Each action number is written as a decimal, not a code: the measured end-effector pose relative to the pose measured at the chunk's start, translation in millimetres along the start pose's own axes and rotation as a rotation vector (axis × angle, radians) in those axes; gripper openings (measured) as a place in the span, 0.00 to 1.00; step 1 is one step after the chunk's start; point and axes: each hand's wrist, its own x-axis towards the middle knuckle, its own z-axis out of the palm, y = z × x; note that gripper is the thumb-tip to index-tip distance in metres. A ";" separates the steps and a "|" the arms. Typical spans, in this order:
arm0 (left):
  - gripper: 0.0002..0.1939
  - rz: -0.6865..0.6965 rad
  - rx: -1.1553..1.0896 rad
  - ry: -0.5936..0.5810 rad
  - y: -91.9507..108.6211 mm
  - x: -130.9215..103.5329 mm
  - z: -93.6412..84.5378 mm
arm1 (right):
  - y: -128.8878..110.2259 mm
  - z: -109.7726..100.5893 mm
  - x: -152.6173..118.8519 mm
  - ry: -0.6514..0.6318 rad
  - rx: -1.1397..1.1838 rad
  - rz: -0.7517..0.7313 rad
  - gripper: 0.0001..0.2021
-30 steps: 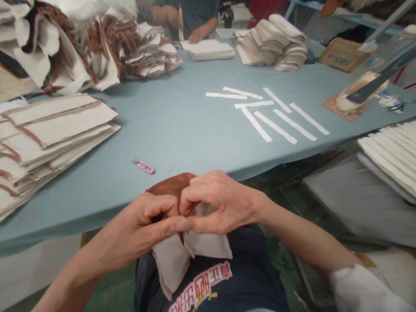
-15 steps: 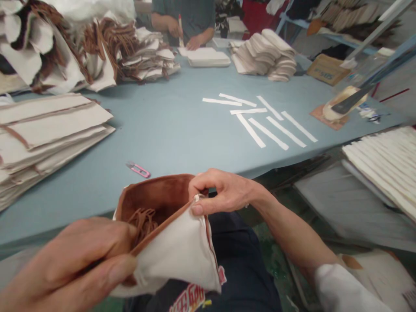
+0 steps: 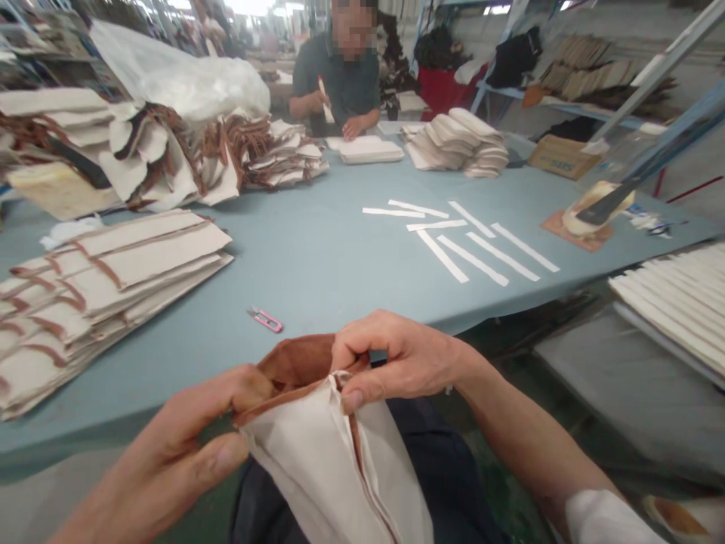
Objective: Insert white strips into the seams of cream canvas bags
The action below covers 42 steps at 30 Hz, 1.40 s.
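A cream fabric piece [image 3: 317, 446] with a brown lining hangs between my hands, over my lap at the table's front edge. My left hand [image 3: 198, 431] pinches its brown-edged rim at the left corner, fingers inside and thumb outside. At the top of the seam, my right hand [image 3: 390, 359] is closed on the rim, thumb in front and fingers behind. The inside of the piece is mostly hidden. Beyond it, pink thread snips [image 3: 266, 320] lie on the blue-green table [image 3: 317, 279].
Several white strips [image 3: 453, 245] lie right of centre. Stacked cream pieces [image 3: 113, 287] stand left, with brown-and-cream bundles [image 3: 226, 155] behind. A person [image 3: 340, 83] works across the table, holding a brush. A glue container [image 3: 594, 208] sits at the right.
My left hand has moved up and right along the rim, and the brown opening is narrower. The seam now faces me more. The view has tilted up, showing more of the person opposite.
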 end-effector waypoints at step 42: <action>0.27 -0.297 -0.178 -0.087 27.6 60.5 16.0 | 9.4 10.3 14.6 0.130 -0.446 0.067 0.13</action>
